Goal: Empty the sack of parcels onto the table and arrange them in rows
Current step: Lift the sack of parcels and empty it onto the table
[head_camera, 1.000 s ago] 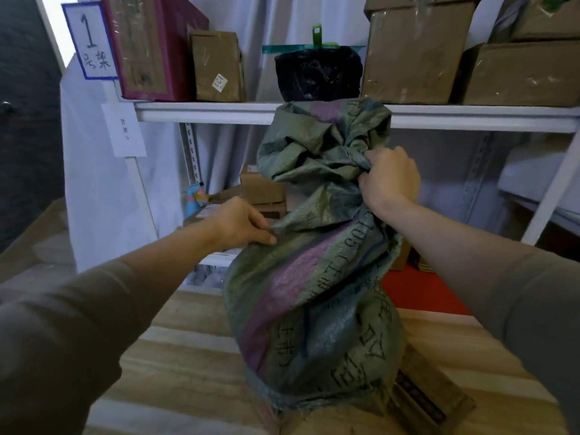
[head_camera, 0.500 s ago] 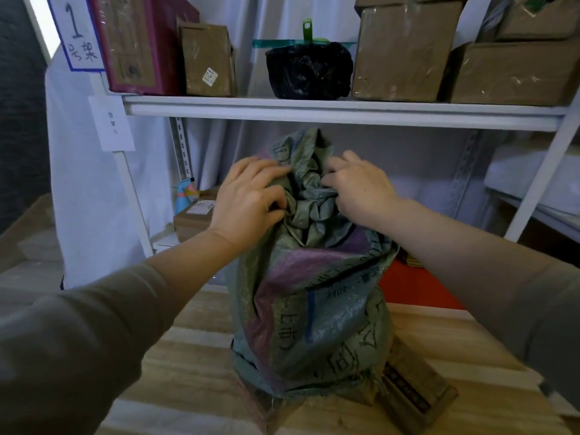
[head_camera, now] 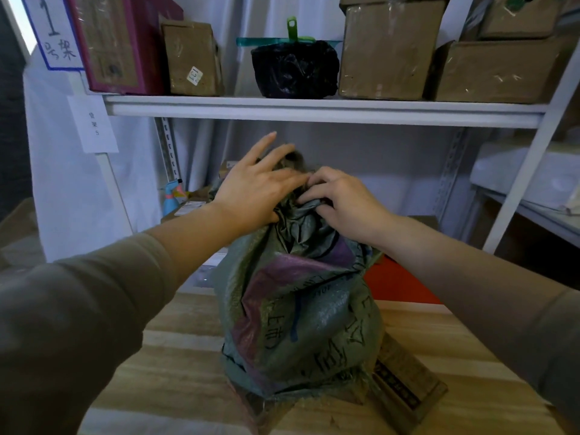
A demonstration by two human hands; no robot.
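A green woven sack [head_camera: 301,315] with a purple stripe and black print stands upside down on the wooden table [head_camera: 175,372], bulging with parcels. Its bunched top is pushed down under both hands. My left hand [head_camera: 254,189] lies on the bunched cloth with fingers stretched out flat. My right hand [head_camera: 342,202] pinches folds of the cloth with curled fingers. A brown cardboard parcel [head_camera: 405,381] sticks out from under the sack's lower right edge. The other parcels are hidden inside.
A white metal shelf [head_camera: 314,109] runs across just behind the sack, carrying cardboard boxes [head_camera: 389,48], a maroon box [head_camera: 119,42] and a black wrapped bundle [head_camera: 295,69]. Lower shelves hold more boxes [head_camera: 188,208]. A white upright [head_camera: 527,171] slants at the right.
The sack's top has been pressed lower, from above the shelf line to well below it. My left hand moved from the sack's side to its top and has spread flat.
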